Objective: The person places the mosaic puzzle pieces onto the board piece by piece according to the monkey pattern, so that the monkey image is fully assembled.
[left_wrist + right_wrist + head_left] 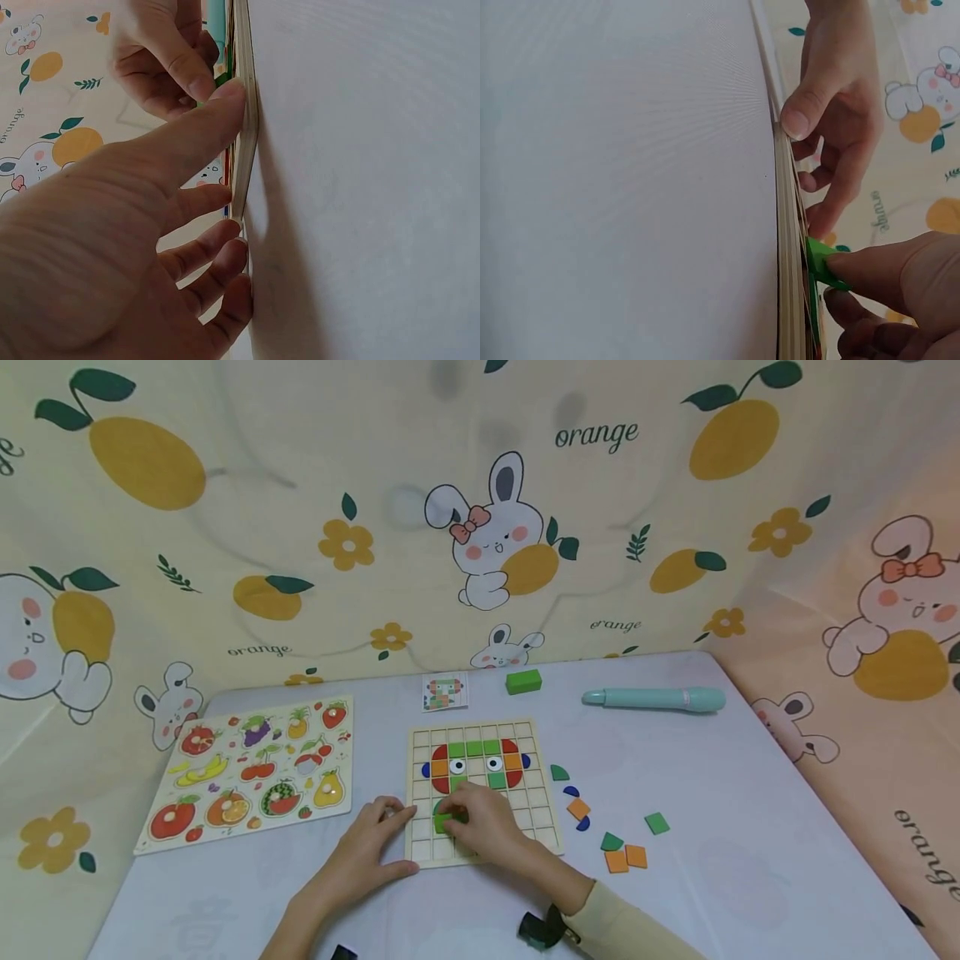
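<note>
A wooden grid board (536,818) lies on the table, bearing a face-like pattern of red, green, orange and blue tiles with two eye tiles (494,764). My right hand (483,822) pinches a green tile (821,262) between thumb and fingers over the lower left of the board. In the right wrist view the tile is tilted against the board's surface. My left hand (363,852) rests at the board's left side, its thumb and fingertips touching the edge. Part of the grid is hidden under the right hand.
Loose green, blue and orange tiles (636,857) lie right of the board. Behind it are a small pattern card (446,692) and a green block (523,682). A teal pen-like stick (652,698) lies at the back right, and a fruit picture board (262,768) at the left.
</note>
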A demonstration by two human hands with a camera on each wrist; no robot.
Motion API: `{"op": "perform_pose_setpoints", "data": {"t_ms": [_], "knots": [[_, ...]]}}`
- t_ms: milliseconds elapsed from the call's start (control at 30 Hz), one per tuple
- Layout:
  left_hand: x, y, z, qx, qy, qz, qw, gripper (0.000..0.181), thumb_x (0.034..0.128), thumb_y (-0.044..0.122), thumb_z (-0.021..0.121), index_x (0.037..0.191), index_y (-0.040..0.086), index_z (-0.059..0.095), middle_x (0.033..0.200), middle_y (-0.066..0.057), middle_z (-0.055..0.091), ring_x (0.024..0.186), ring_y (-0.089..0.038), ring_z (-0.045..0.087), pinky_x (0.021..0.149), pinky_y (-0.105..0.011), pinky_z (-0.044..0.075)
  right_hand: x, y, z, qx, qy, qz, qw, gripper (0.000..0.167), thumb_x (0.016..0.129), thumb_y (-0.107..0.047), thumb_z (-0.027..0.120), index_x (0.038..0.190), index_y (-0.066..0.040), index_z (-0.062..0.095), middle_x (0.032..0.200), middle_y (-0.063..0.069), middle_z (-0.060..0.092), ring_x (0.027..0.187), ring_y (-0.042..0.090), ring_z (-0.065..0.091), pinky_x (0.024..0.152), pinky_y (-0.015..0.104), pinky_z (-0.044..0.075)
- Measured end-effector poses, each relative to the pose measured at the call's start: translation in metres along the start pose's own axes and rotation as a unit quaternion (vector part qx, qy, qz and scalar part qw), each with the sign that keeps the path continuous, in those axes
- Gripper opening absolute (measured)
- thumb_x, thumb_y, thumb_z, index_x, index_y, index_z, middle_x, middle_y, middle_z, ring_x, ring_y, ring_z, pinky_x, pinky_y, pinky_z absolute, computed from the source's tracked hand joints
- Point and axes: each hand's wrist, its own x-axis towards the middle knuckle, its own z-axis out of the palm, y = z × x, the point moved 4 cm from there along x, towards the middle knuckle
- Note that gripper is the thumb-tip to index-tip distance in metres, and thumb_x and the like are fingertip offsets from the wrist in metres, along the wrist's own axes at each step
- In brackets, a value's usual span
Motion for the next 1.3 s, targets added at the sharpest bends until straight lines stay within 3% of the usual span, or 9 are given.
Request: {"op": "perform_pose_setpoints", "data": {"t_ms": [433,800,1300], "knots": [[-0.001,0.000,0.001,-0.008,0.000,0.000,1.0000,0.076,0.0778,0.040,0.084,0.142,0.009,0.057,0.130,0.004,0.045,0.107,-0.014,0.041,0.090,-0.039,0.046,-0.001,-0.003,0.004,-0.072,0.006,-0.032,0.9969,0.009,0.082,-0.016,0.081,0.091,-0.016,0.078,0.084,-0.009,0.059,0.074,0.005,0.048,0.066,0.021,0.041],[-0.001,0.002,0.000,-0.008,0.002,-0.001,1.0000,0.075,0.0776,0.039,0.084,0.141,0.009,0.057,0.130,0.003,0.046,0.108,-0.015,0.041,0.091,-0.040,0.047,-0.003,-0.004,0.006,-0.068,-0.014,-0.031,0.9971,0.014,0.082,-0.016,0.081,0.095,-0.016,0.077,0.088,-0.008,0.057,0.075,0.006,0.047,0.066,0.021,0.041],[0.000,0.003,-0.002,-0.003,-0.001,0.000,1.0000,0.074,0.0775,0.038,0.085,0.140,0.009,0.058,0.129,0.003,0.046,0.107,-0.014,0.042,0.090,-0.040,0.047,-0.002,-0.011,0.004,0.038,-0.042,-0.052,0.9971,0.013,0.086,0.002,0.073,0.096,-0.006,0.074,0.096,-0.002,0.062,0.083,0.006,0.054,0.074,0.019,0.048]]}}
